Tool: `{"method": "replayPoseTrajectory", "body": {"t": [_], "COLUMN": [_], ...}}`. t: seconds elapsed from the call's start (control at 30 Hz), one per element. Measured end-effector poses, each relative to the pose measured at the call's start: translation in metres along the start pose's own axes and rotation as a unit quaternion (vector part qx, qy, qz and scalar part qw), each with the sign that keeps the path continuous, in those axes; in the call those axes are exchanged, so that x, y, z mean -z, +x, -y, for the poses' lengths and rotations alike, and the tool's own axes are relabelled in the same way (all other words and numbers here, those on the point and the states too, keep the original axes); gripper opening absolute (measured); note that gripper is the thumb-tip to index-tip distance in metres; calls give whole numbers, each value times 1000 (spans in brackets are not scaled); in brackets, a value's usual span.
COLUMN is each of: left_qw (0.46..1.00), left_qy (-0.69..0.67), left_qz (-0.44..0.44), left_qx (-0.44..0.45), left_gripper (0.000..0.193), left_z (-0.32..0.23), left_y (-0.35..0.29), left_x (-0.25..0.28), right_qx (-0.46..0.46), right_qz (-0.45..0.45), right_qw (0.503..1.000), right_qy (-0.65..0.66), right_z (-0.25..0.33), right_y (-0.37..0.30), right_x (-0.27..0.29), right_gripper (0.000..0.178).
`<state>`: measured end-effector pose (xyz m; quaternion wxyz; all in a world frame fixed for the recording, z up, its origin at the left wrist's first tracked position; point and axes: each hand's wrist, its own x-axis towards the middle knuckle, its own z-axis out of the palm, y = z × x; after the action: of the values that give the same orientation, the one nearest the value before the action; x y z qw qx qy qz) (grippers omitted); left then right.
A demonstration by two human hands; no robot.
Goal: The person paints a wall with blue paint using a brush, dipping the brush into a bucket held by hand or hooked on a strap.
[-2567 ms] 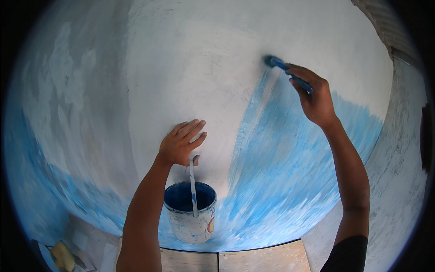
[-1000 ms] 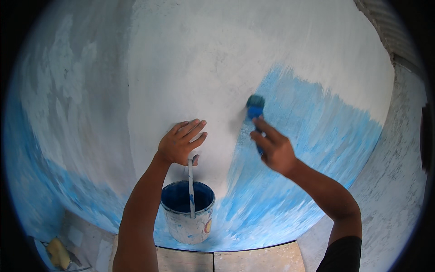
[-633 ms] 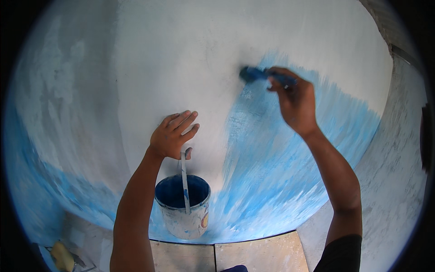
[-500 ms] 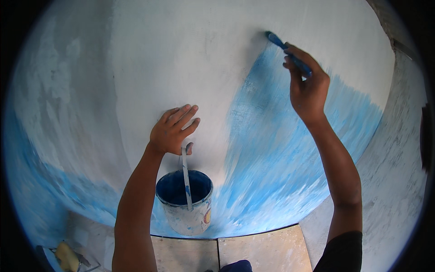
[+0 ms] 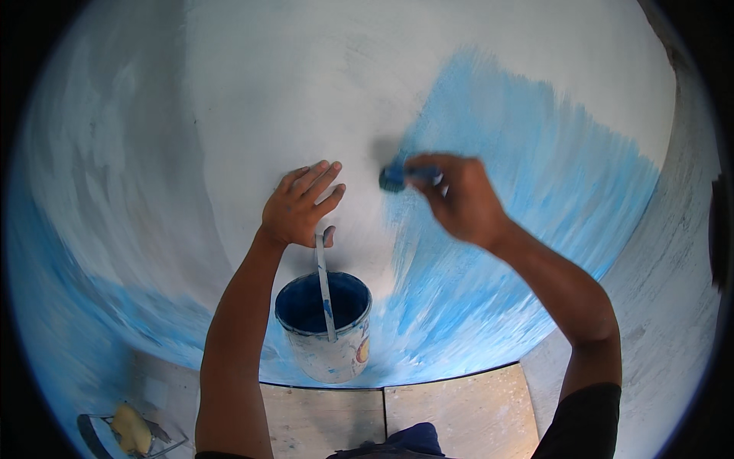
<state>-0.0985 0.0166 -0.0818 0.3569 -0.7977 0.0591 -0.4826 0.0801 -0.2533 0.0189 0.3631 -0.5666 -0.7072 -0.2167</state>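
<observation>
My right hand (image 5: 462, 199) is closed around a blue-handled paintbrush (image 5: 409, 176), slightly blurred. Its dark bristles are at the left edge of a light-blue painted patch (image 5: 505, 122) on the pale wall (image 5: 283, 92). To the left, my left hand (image 5: 300, 203) rests against the unpainted part of the wall with its fingers spread. A white paint bucket (image 5: 329, 356) hangs by its handle (image 5: 326, 287) from that hand's thumb. The inside of the bucket is dark blue, and paint smears mark its rim and handle.
Light wooden boards (image 5: 459, 413) lie below the wall. At the lower left is a yellowish object (image 5: 131, 430) beside a thin frame. A grey rough wall (image 5: 650, 336) stands on the right, and blue streaks cover the lower wall on the left.
My right hand has brought the paintbrush down and left from the top of the blue patch to its left edge. My left hand and the bucket appear slightly higher and further right.
</observation>
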Motion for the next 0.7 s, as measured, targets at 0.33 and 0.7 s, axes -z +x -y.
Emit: {"method": "replayPoseTrajectory", "body": {"t": [0.33, 0.7], "left_qw": [1000, 1000], "left_qy": [15, 25], "left_qz": [7, -1], "left_qx": [7, 3], "left_gripper": [54, 57], "left_z": [-3, -4], "left_y": [8, 2], "left_x": [-9, -16], "right_qx": [165, 174], "right_qz": [-210, 14], "right_qw": [905, 955], "right_qy": [-332, -240], "right_z": [-47, -67], "right_y": [18, -243], "right_x": [3, -183], "right_gripper": [35, 8]}}
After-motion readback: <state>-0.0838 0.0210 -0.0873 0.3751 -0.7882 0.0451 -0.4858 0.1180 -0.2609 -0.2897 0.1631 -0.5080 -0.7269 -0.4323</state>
